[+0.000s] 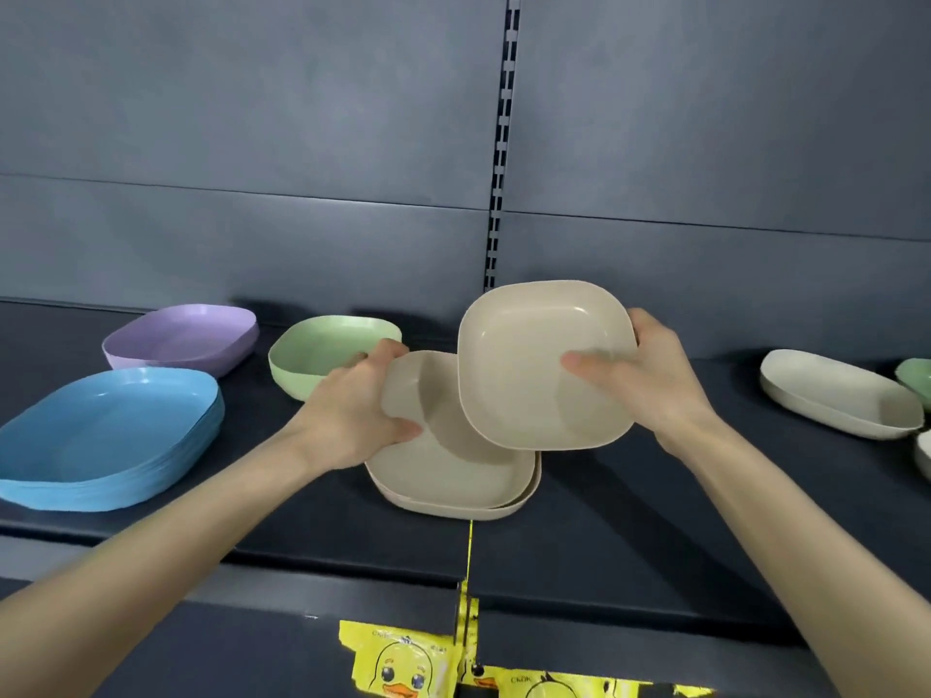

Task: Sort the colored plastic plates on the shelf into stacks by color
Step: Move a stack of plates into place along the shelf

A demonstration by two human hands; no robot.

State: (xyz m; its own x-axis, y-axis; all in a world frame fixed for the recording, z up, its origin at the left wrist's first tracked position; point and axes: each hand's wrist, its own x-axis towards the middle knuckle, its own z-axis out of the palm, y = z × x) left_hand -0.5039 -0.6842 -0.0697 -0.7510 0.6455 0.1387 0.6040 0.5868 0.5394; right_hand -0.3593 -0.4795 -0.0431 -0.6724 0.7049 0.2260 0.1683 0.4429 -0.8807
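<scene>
My right hand (640, 375) grips a beige square plate (524, 390) by its right edge, thumb inside, tilted above the shelf. Below it a small beige stack (453, 476) lies on the shelf. My left hand (362, 400) grips the left rim of the stack's top plate. A blue stack (106, 435) sits at the left, a purple plate stack (186, 337) behind it, and a green plate (322, 352) behind my left hand.
The dark shelf (655, 521) has a grey back panel. At the right edge lie a whitish plate (836, 392), a green plate (914, 375) and a sliver of another pale plate (924, 453). Yellow duck packaging (408, 667) hangs below the shelf front.
</scene>
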